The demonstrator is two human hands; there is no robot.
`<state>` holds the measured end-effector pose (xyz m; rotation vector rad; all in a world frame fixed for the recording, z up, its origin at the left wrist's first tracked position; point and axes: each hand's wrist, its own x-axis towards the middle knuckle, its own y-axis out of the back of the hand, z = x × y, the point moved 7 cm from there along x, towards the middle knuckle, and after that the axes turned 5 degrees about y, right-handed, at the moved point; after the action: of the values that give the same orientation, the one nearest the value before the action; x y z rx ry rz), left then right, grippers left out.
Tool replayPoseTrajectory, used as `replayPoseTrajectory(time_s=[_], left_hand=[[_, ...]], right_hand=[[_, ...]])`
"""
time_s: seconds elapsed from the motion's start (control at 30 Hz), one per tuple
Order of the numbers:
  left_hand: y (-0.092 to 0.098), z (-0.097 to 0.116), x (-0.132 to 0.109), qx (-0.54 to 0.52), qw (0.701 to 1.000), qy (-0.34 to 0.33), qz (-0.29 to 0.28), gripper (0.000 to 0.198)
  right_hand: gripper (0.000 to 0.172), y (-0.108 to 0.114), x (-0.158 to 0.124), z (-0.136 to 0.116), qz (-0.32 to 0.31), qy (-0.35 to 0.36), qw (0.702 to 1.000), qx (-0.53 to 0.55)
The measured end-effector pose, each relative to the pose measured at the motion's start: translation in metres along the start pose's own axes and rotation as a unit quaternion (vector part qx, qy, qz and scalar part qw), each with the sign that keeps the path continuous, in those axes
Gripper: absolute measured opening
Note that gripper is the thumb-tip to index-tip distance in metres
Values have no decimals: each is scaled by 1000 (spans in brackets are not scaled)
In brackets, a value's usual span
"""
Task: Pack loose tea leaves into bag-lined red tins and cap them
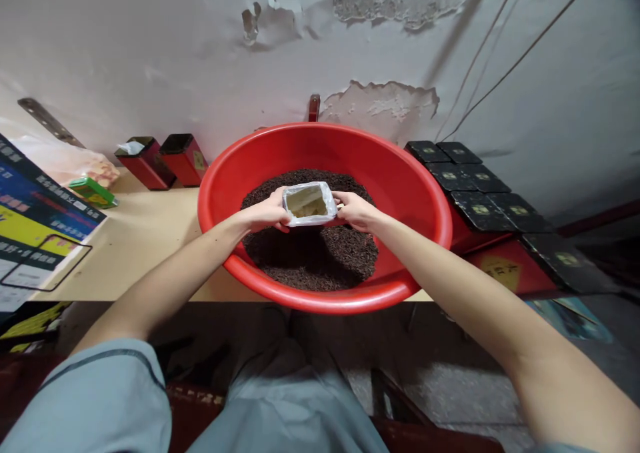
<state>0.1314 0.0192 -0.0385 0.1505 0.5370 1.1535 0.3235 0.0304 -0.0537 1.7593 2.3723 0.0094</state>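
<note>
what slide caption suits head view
Left hand and right hand hold a white-rimmed container over dark granules in a red basin.

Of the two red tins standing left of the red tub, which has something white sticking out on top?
The left-hand tin, farther from the tub: white material pokes from its top, while the right-hand tin shows none.

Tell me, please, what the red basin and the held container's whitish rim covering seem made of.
Red basin: probably plastic, glossy, from its smooth rim and soft highlights. Whitish rim covering: likely plastic film, satiny, from its creases; paper remains possible.
</note>
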Motion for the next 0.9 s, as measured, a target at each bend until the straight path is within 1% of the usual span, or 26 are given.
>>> replayPoseTrajectory(time_s=[0.07, 0.1, 0.17, 0.23, 0.27, 0.3, 0.37, 0.4, 0.43, 0.47, 0.5, 0.57, 0.63, 0.7, 0.77, 0.8, 0.87, 0.9], left_hand=[[3, 0, 7, 76, 996, -38, 39, 98], [5, 0, 9, 109, 991, -54, 55, 97], [6, -1, 12, 139, 986, -71, 51, 93], [7, 0, 12, 139, 987, -73, 38, 88], [9, 1, 11, 144, 986, -72, 45, 85], [11, 2, 9, 152, 984, -68, 60, 83], [14, 1, 6, 161, 983, -39, 85, 78], [14, -2, 6, 155, 984, -15, 84, 74], [13, -6, 6, 141, 987, 14, 80, 69], [11, -10, 7, 122, 989, 43, 75, 62], [10, -14, 8, 100, 990, 68, 73, 55], [11, -18, 12, 58, 990, 98, 88, 41], [15, -18, 16, 34, 986, 110, 121, 31], [19, -14, 17, 25, 981, 111, 155, 23], [20, -12, 18, 2, 979, 122, 162, 17], [19, -13, 18, -14, 979, 132, 157, 16], [16, -16, 19, -40, 976, 158, 145, 19], [15, -19, 19, -45, 974, 171, 143, 20]], right_hand=[[68, 1, 4, 10, -10, -4, 998, -69], [71, 1, 6, 13, -13, 0, 995, -104], [78, 4, 9, 16, -23, 10, 986, -163], [76, 10, 11, 13, -21, 24, 971, -237], [72, 16, 11, 7, -3, 38, 958, -284], [67, 24, 11, -2, 31, 60, 942, -330], [57, 38, 6, -23, 122, 123, 909, -378], [51, 43, 3, -31, 160, 150, 902, -372], [44, 46, 1, -36, 183, 164, 905, -348], [38, 46, 1, -35, 186, 160, 918, -313], [34, 44, 3, -31, 176, 141, 935, -274], [31, 36, 7, -18, 150, 80, 965, -198], [30, 27, 11, -5, 135, 20, 983, -121], [33, 21, 13, 4, 133, -27, 989, -59], [31, 16, 15, 10, 131, -63, 989, -29], [25, 15, 16, 12, 132, -72, 988, -27], [9, 15, 18, 16, 141, -79, 986, -34], [6, 15, 19, 18, 149, -80, 985, -39]])
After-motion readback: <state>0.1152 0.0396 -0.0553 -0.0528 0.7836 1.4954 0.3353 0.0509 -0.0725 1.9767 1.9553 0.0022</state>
